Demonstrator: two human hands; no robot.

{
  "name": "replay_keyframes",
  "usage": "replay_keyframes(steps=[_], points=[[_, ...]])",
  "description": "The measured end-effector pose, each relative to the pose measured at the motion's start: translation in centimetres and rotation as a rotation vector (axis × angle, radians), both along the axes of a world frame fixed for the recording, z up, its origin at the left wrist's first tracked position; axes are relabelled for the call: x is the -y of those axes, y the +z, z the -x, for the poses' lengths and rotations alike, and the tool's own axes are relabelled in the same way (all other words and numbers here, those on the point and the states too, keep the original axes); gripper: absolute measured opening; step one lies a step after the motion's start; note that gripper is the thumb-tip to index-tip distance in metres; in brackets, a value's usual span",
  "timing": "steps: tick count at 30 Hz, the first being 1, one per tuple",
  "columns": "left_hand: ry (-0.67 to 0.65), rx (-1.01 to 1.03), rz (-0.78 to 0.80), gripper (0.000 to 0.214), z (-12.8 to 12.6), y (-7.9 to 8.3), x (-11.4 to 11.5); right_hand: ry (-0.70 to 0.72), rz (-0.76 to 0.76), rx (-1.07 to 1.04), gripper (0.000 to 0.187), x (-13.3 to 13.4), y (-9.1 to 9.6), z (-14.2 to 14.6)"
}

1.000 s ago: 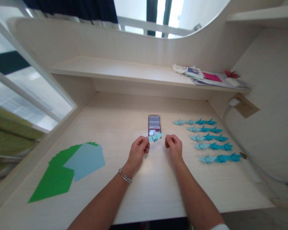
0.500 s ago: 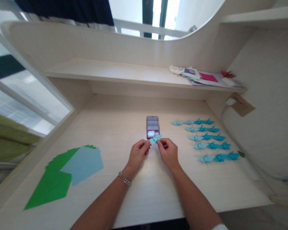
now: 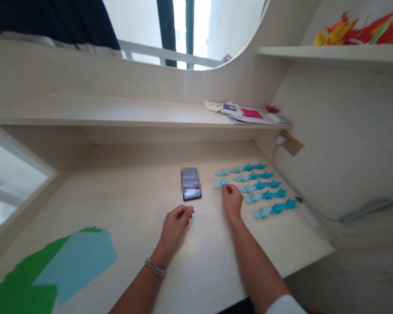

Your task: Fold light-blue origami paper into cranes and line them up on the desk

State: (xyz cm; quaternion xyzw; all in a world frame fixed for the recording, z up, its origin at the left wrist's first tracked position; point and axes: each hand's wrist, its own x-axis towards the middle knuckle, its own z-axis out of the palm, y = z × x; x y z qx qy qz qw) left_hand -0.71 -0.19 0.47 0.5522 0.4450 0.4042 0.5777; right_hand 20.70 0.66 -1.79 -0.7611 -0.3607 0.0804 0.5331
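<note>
A pale blue origami crane point(image 3: 222, 182) is pinched at its near side by my right hand point(image 3: 233, 201), at the left end of the second row of cranes. Beyond and to the right, folded paper cranes point(image 3: 270, 194) in pale and deeper blue stand in several rows. My left hand point(image 3: 176, 224) is over the desk with thumb and fingers pressed together, nothing visible in them. Just past it lies a phone point(image 3: 192, 193) with a lit screen.
Green paper sheets point(image 3: 26, 272) and a light blue sheet point(image 3: 81, 257) lie at the front left. A low shelf point(image 3: 118, 114) spans the back, papers at its right. A cable point(image 3: 306, 203) runs from the wall socket point(image 3: 290, 142). Red and yellow folded paper point(image 3: 356, 32) sits on the upper right shelf.
My right hand has carried the pale blue crane from in front of the phone to the rows at right. My left hand has let go of it. The view has turned right.
</note>
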Motion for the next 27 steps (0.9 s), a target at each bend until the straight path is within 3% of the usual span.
replay_keyframes(steps=[5,27], points=[[-0.020,-0.073,-0.018,0.032,0.2,-0.2,-0.2,-0.057,0.087,0.056,0.027,-1.0,-0.4,-0.5],[-0.076,-0.150,-0.070,0.030,0.3,-0.5,-0.2,-0.219,0.196,0.115,0.023,-2.7,-1.2,-2.1]])
